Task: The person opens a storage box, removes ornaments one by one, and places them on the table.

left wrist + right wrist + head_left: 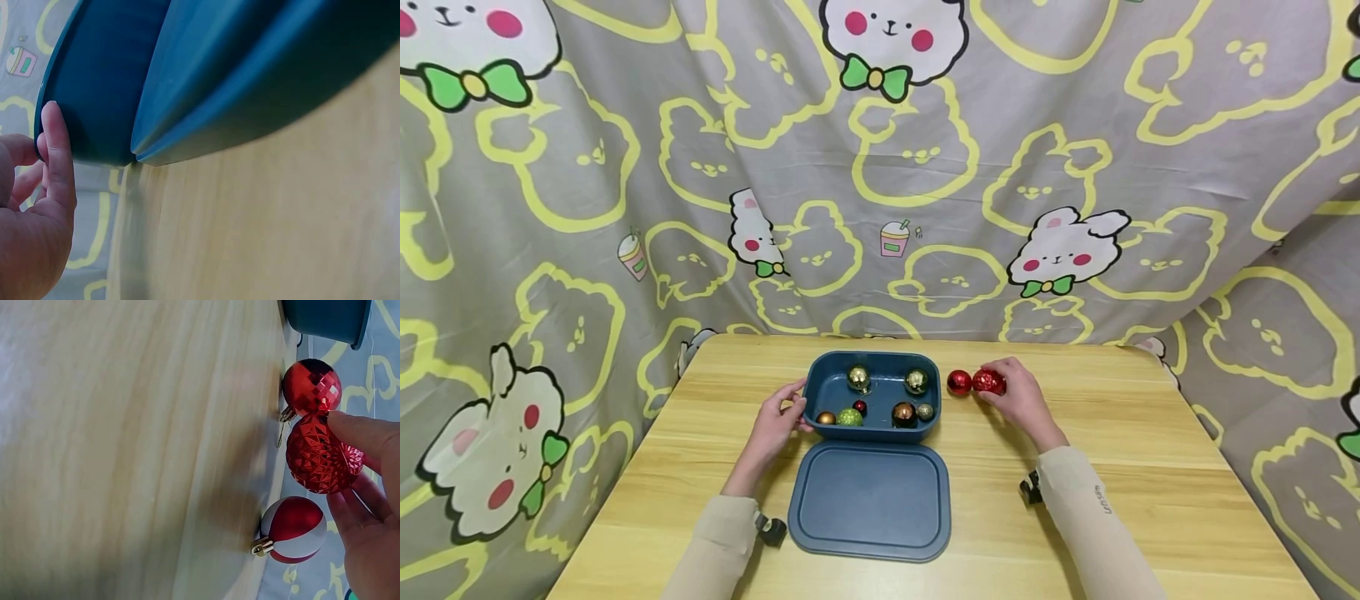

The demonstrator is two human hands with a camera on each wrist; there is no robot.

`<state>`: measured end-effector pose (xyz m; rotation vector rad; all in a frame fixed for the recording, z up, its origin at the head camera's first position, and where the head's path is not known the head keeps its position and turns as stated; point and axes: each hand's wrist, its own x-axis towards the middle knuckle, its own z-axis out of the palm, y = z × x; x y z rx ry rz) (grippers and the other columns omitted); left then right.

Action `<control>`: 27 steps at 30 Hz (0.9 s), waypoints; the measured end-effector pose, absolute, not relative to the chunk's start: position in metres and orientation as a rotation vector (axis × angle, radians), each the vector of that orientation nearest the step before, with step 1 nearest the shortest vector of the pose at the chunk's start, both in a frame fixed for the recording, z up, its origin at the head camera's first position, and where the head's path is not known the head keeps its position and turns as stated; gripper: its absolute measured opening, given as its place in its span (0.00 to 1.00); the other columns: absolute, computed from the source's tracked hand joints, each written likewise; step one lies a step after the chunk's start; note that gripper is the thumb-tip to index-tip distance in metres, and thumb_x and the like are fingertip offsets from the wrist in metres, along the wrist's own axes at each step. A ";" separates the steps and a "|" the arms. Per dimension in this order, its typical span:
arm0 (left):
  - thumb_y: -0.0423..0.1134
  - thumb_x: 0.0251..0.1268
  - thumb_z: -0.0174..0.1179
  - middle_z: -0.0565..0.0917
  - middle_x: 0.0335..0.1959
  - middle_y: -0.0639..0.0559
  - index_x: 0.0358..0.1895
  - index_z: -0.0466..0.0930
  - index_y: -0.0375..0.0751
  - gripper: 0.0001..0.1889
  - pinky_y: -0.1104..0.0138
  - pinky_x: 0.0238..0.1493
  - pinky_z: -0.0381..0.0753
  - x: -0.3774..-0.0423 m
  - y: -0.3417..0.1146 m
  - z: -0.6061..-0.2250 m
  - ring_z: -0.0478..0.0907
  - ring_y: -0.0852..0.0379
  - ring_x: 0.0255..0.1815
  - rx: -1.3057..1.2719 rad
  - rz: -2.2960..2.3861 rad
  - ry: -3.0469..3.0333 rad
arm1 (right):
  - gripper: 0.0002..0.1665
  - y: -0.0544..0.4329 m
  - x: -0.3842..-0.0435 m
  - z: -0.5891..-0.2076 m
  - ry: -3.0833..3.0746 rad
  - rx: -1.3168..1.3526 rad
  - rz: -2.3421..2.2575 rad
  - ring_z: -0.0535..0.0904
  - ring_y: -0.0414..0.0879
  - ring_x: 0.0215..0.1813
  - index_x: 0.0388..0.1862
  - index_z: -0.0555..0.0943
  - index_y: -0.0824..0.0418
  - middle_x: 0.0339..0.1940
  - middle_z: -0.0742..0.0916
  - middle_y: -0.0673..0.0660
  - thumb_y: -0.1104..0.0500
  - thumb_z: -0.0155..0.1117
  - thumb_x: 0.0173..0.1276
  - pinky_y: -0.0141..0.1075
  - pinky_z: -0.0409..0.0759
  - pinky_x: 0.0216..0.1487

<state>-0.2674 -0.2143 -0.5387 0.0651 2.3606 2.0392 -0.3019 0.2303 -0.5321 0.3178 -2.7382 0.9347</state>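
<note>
My left hand (777, 414) is at the left side of a dark blue box (876, 434), pinching its rim; in the left wrist view a finger (58, 144) lies against the outer wall. Inside the box are two gold baubles (858, 379), a green one (849, 417), a brown one (904, 414) and several smaller ones. To the right, my right hand (1017, 400) grips a red textured bauble (319, 455). A red faceted bauble (312, 386) sits beside it, nearer the box. A red-and-white bauble (294, 529) stands close by on the other side, hidden in the head view.
The blue lid (871, 500) lies flat on the wooden table (1112, 400), right in front of the box. A patterned curtain (925, 167) hangs behind the table and along both sides. Dark wrist cameras (771, 528) sit at both sleeves.
</note>
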 end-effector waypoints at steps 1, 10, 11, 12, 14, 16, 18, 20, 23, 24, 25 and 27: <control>0.29 0.81 0.50 0.69 0.43 0.42 0.76 0.68 0.34 0.24 0.69 0.31 0.91 -0.267 -0.214 -0.539 0.81 0.59 0.24 0.063 2.039 2.359 | 0.29 0.230 -0.302 -0.532 -2.739 0.319 0.932 0.80 0.67 0.58 0.61 0.82 0.67 0.55 0.82 0.68 0.65 0.79 0.60 0.64 0.79 0.66; 0.30 0.82 0.50 0.69 0.44 0.41 0.76 0.68 0.35 0.24 0.69 0.33 0.91 -0.268 -0.214 -0.539 0.81 0.60 0.25 0.060 2.031 2.351 | 0.28 0.230 -0.300 -0.531 -2.757 0.317 0.923 0.80 0.66 0.59 0.60 0.83 0.68 0.55 0.82 0.68 0.65 0.79 0.61 0.62 0.80 0.66; 0.30 0.82 0.50 0.69 0.44 0.41 0.76 0.68 0.35 0.24 0.69 0.33 0.91 -0.268 -0.214 -0.538 0.81 0.59 0.25 0.061 2.029 2.351 | 0.28 0.230 -0.300 -0.531 -2.759 0.321 0.920 0.80 0.66 0.59 0.60 0.82 0.68 0.56 0.82 0.68 0.65 0.79 0.61 0.62 0.80 0.65; 0.31 0.82 0.50 0.69 0.45 0.41 0.77 0.67 0.35 0.24 0.69 0.33 0.91 -0.268 -0.214 -0.538 0.81 0.60 0.25 0.064 2.026 2.353 | 0.28 0.230 -0.300 -0.531 -2.764 0.320 0.918 0.80 0.66 0.59 0.60 0.82 0.68 0.56 0.82 0.68 0.65 0.79 0.61 0.62 0.80 0.66; 0.31 0.82 0.50 0.69 0.45 0.41 0.77 0.67 0.35 0.24 0.69 0.34 0.91 -0.267 -0.214 -0.537 0.81 0.59 0.25 0.061 2.021 2.355 | 0.28 0.229 -0.299 -0.531 -2.771 0.321 0.913 0.80 0.67 0.59 0.61 0.83 0.68 0.56 0.82 0.68 0.65 0.79 0.61 0.62 0.80 0.66; 0.30 0.82 0.50 0.69 0.45 0.41 0.77 0.68 0.35 0.24 0.68 0.34 0.91 -0.267 -0.214 -0.537 0.80 0.59 0.25 0.058 2.021 2.354 | 0.28 0.229 -0.300 -0.532 -2.773 0.327 0.903 0.80 0.67 0.59 0.61 0.82 0.68 0.56 0.82 0.68 0.65 0.79 0.61 0.63 0.79 0.66; 0.30 0.82 0.50 0.69 0.44 0.42 0.77 0.68 0.35 0.24 0.68 0.34 0.91 -0.267 -0.214 -0.537 0.80 0.59 0.25 0.057 2.023 2.352 | 0.28 0.229 -0.299 -0.532 -2.773 0.326 0.900 0.80 0.66 0.59 0.60 0.83 0.68 0.56 0.82 0.68 0.65 0.79 0.60 0.62 0.80 0.66; 0.30 0.82 0.50 0.69 0.44 0.42 0.76 0.68 0.35 0.24 0.67 0.34 0.91 -0.267 -0.214 -0.537 0.80 0.59 0.25 0.055 2.025 2.351 | 0.28 0.229 -0.299 -0.532 -2.769 0.330 0.897 0.80 0.66 0.59 0.60 0.83 0.68 0.56 0.82 0.68 0.66 0.79 0.60 0.62 0.80 0.66; 0.30 0.82 0.50 0.69 0.44 0.42 0.76 0.68 0.35 0.24 0.67 0.33 0.91 -0.268 -0.214 -0.538 0.80 0.59 0.26 0.054 2.027 2.349 | 0.28 0.228 -0.298 -0.531 -2.767 0.330 0.892 0.80 0.66 0.59 0.60 0.83 0.68 0.56 0.82 0.68 0.66 0.79 0.60 0.62 0.80 0.66; 0.30 0.82 0.50 0.69 0.44 0.42 0.76 0.68 0.35 0.24 0.67 0.33 0.91 -0.268 -0.214 -0.538 0.79 0.59 0.26 0.054 2.027 2.350 | 0.28 0.228 -0.298 -0.532 -2.767 0.331 0.890 0.80 0.66 0.59 0.60 0.83 0.68 0.56 0.82 0.68 0.67 0.79 0.60 0.62 0.80 0.65; 0.30 0.82 0.50 0.69 0.44 0.43 0.76 0.68 0.35 0.24 0.67 0.33 0.91 -0.269 -0.214 -0.539 0.79 0.59 0.26 0.054 2.026 2.350 | 0.28 0.228 -0.298 -0.532 -2.768 0.332 0.884 0.80 0.66 0.59 0.60 0.83 0.68 0.56 0.82 0.68 0.67 0.79 0.60 0.62 0.80 0.65; 0.30 0.82 0.50 0.69 0.44 0.43 0.76 0.68 0.36 0.24 0.67 0.33 0.91 -0.269 -0.215 -0.539 0.79 0.59 0.26 0.051 2.027 2.350 | 0.28 0.228 -0.298 -0.532 -2.771 0.331 0.879 0.80 0.66 0.59 0.60 0.83 0.68 0.56 0.82 0.68 0.67 0.79 0.61 0.62 0.80 0.65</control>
